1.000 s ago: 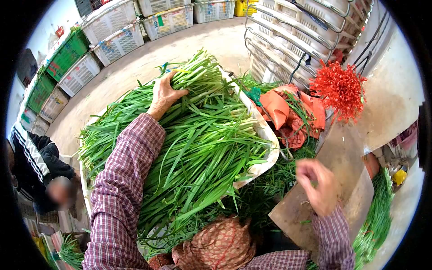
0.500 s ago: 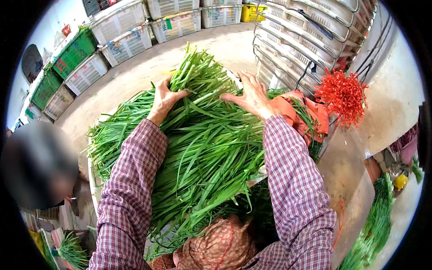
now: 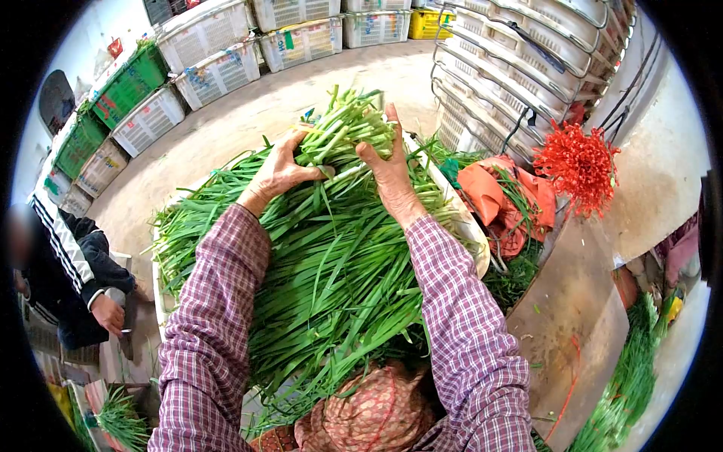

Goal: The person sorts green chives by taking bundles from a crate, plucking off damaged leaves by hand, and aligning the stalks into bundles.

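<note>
A big heap of long flat green leaves, apparently garlic chives [image 3: 339, 279], lies in a white container [image 3: 477, 237] in front of me. At its far end is a bunch of chives [image 3: 350, 135], pale cut stems pointing away. My left hand [image 3: 280, 172] grips the bunch's left side, thumb in front and fingertips hidden behind the stems. My right hand [image 3: 389, 175] presses its right side, thumb on the near face and fingers up along the stems.
Crates [image 3: 218, 75] line the back wall, with more stacked at right [image 3: 504, 75]. Red ties [image 3: 576, 167] hang above an orange cloth [image 3: 497, 196]. A co-worker [image 3: 79, 264] sits at left. A board [image 3: 568, 316] and more greens [image 3: 629, 369] are at right.
My right hand has moved left and closed in against the bunch; before, it stood apart from it with fingers spread. My left hand stays at the bunch. The co-worker's posture shows differently.
</note>
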{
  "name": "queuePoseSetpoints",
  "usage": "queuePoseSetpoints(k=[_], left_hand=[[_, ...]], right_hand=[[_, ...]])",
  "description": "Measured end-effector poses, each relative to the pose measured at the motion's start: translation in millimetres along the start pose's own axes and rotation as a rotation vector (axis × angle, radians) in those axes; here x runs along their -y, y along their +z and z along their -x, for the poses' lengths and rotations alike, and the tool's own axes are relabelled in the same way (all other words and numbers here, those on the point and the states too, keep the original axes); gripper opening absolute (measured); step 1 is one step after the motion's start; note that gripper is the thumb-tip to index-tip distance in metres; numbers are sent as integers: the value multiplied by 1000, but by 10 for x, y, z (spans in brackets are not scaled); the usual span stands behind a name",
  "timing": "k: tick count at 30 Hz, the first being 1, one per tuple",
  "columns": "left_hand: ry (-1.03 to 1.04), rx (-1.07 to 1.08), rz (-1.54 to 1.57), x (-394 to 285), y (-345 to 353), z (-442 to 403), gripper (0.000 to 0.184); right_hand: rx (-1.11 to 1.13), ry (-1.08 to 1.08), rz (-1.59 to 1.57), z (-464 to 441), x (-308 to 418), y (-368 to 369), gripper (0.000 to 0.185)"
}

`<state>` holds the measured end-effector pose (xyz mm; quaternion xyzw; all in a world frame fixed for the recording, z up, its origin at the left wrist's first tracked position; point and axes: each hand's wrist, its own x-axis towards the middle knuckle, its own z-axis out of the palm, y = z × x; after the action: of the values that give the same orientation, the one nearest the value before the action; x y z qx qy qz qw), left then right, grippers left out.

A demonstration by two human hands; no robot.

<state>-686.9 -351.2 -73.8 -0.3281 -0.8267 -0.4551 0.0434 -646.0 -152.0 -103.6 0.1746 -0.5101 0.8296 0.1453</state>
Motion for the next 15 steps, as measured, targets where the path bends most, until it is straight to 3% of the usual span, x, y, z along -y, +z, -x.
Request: queuePoseSetpoints(k=[1,2,3,6,11,14,15], left_hand=[[81,40,-43,-27,-48,-14,68],[93,145,-69,4,-131,-48,91],[93,145,-71,-26,-169,-41,91],[150,202,188,-152,-278,-57,130],[-10,153,-83,-375,-284,-22,126],[87,158,83,-185,-177,-30,119],[19,217,293,-229,-178,16,113]], right_hand=[[1,0,-2,9,13,49,111],[12,-22,-23,19,26,102,108],[24,-44,-45,32,59,162,105],[69,-98,-42,34,103,321,103],[90,-214,125,16,44,343,112],[97,-231,269,114,149,418,124],[97,-233,269,147,165,429,124]])
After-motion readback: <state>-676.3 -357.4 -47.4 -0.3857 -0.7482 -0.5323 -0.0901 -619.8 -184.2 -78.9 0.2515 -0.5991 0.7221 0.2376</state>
